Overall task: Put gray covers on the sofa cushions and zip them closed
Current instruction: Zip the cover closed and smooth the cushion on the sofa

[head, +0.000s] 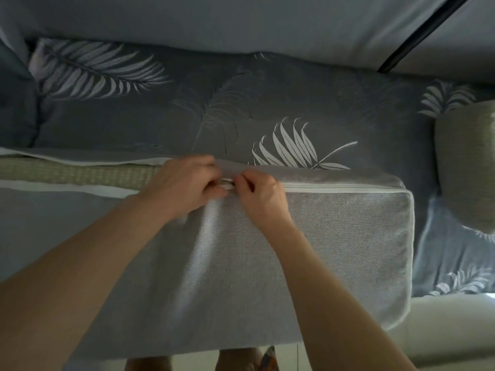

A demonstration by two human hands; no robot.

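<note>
Near edge: gray cover (pixel 308 250) over the cushion, lying across the sofa seat, white piping at the right end. Mid: left hand (pixel 182 184) pinching the cover's edges together at the zipper (pixel 348 189); right hand (pixel 261 194) pinching at the slider. Zipped to the right, gaping to the left, green cushion (pixel 80 174) exposed. Far: leaf-print fabric (pixel 267 108).

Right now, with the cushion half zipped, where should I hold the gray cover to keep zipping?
Probably pinch the cover's open edges just left of the slider, coming from above. The zipper is closed to the right, and the green cushion still shows on the left, so hold both edges together there.
</note>
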